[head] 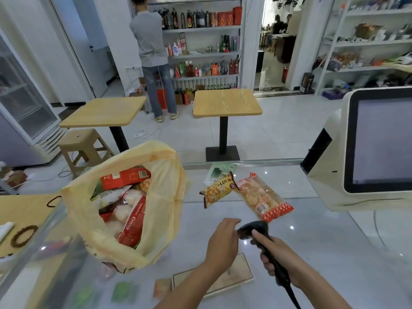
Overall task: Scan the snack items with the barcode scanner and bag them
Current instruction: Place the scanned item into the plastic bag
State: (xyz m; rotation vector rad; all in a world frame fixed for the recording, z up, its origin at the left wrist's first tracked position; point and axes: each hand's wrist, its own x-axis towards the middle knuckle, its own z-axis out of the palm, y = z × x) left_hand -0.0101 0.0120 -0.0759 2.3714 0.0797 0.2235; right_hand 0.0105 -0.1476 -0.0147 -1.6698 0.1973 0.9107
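Lying on the glass counter just ahead of both hands are 3 loose snack packets: a clear cracker packet with its barcode facing up, a yellow packet touching its far left end, and a green and white packet partly under the yellow one. The cracker packet's near end lies just beyond the head of the black scanner, apart from it. The right hand grips the scanner's handle, fingers wrapped round it and 1 finger laid along the top, with the cable trailing off toward the bottom edge. The left hand hovers palm down just left of the scanner's head, fingers loosely bent and holding nothing; whether its fingertips touch the scanner I cannot tell. To the left stands a yellow plastic bag, mouth wide, with red packets and others inside. A white checkout screen stands at the right of the counter. A wooden board shows through the glass under the left wrist.
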